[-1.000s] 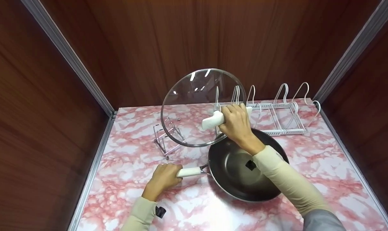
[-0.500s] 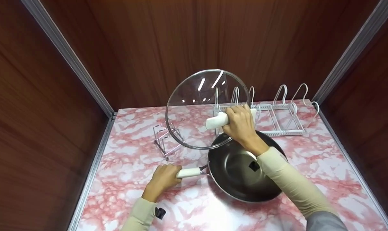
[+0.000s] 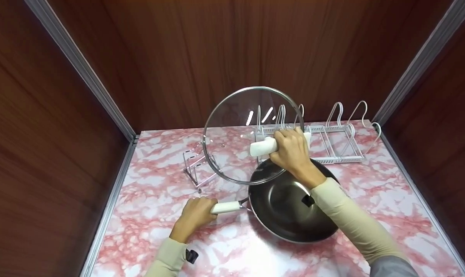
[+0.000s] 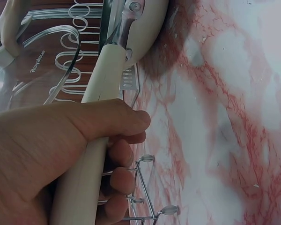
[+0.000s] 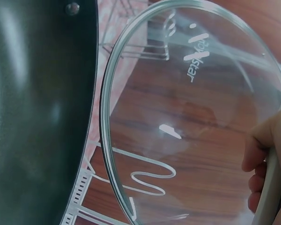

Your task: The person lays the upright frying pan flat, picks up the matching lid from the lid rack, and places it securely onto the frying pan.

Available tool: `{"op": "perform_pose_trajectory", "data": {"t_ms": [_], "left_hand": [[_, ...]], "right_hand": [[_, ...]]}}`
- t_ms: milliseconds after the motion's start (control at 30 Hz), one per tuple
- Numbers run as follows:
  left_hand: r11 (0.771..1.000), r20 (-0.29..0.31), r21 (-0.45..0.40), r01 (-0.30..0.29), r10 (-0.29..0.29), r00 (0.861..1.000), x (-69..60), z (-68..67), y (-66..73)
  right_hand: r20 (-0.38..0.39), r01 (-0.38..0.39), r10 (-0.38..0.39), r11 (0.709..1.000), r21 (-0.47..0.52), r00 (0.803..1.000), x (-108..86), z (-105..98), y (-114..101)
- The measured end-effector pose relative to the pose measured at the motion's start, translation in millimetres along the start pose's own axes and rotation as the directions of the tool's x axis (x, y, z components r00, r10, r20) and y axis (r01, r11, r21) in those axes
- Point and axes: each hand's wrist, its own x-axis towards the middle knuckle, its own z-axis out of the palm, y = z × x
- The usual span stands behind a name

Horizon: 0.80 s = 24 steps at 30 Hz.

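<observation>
My left hand [image 3: 198,211] grips the pale handle [image 4: 105,70] of a dark frying pan [image 3: 290,207], its fingers wrapped round it in the left wrist view. The pan's inside is bare apart from reflections and the arm crossing over it. My right hand [image 3: 292,150] holds the white handle [image 3: 264,147] of a clear glass lid [image 3: 236,111] with a metal rim. Tilted up, the lid is held above the pan's far left edge and in front of the white rack. In the right wrist view, the lid [image 5: 178,108] stands beside the pan [image 5: 37,112].
A white wire rack [image 3: 336,158] with looped dividers stands at the back right, partly behind the lid and right hand. Left of the pan is a small chrome wire stand [image 3: 198,169]. Brown wood-look panels [image 3: 171,57] enclose the pink marbled table [image 3: 148,200].
The right hand and the lid have shifted a little to the right and toward the person, and the lid's tilt has changed slightly. The left hand and the pan have hardly moved.
</observation>
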Motion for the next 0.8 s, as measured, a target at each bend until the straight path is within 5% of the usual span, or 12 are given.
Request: {"op": "perform_pose_trajectory", "data": {"t_ms": [800], "left_hand": [[1.000, -0.004, 0.012, -0.001, 0.002, 1.000, 0.6, 2.4, -2.5]], "right_hand": [[0.050, -0.037, 0.037, 0.999, 0.009, 0.998, -13.7, -7.1, 15.2]]}}
